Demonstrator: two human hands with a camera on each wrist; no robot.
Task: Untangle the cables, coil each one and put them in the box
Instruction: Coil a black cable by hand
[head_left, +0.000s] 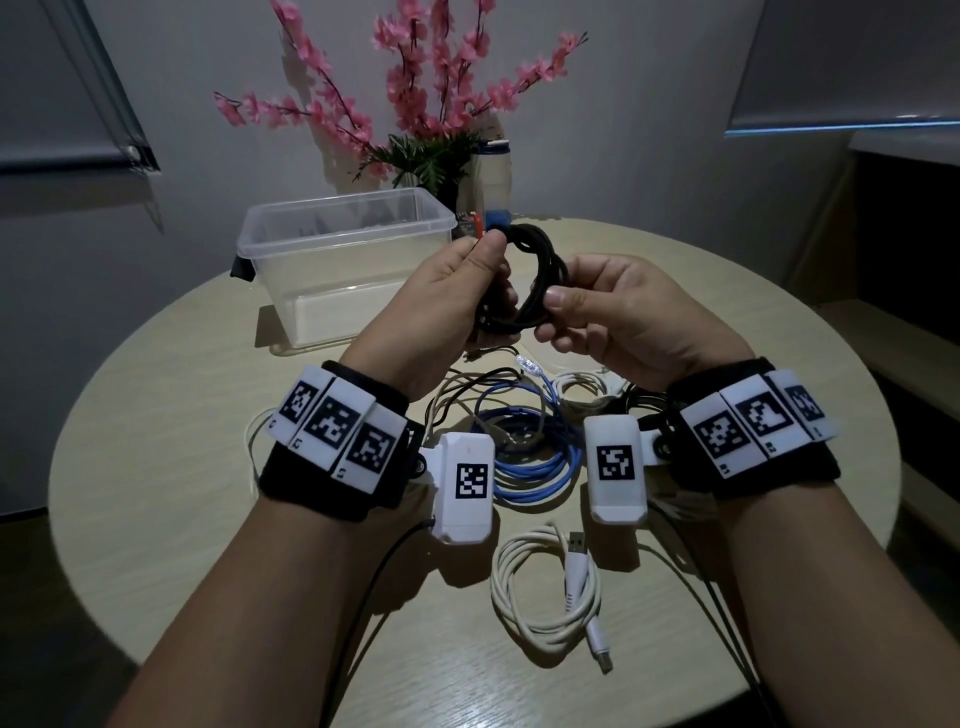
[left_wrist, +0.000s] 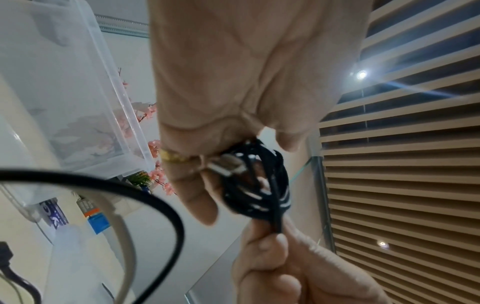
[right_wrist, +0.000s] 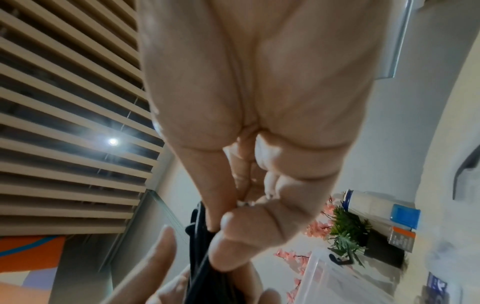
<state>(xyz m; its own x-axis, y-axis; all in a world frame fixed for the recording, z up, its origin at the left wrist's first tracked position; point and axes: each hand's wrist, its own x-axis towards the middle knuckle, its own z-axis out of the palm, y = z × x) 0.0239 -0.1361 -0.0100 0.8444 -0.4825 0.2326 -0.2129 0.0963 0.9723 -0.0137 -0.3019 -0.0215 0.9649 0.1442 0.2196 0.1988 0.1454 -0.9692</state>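
Here both hands, left and right, grip the coiled black cable; no writing legible.

Black cable coiled, held above the table

Blue cable and white cable lie at 6 o'clock; the clear box, open-topped, stands at 10 o'clock.

No legible text anywhere; only coded square markers on the wristbands.
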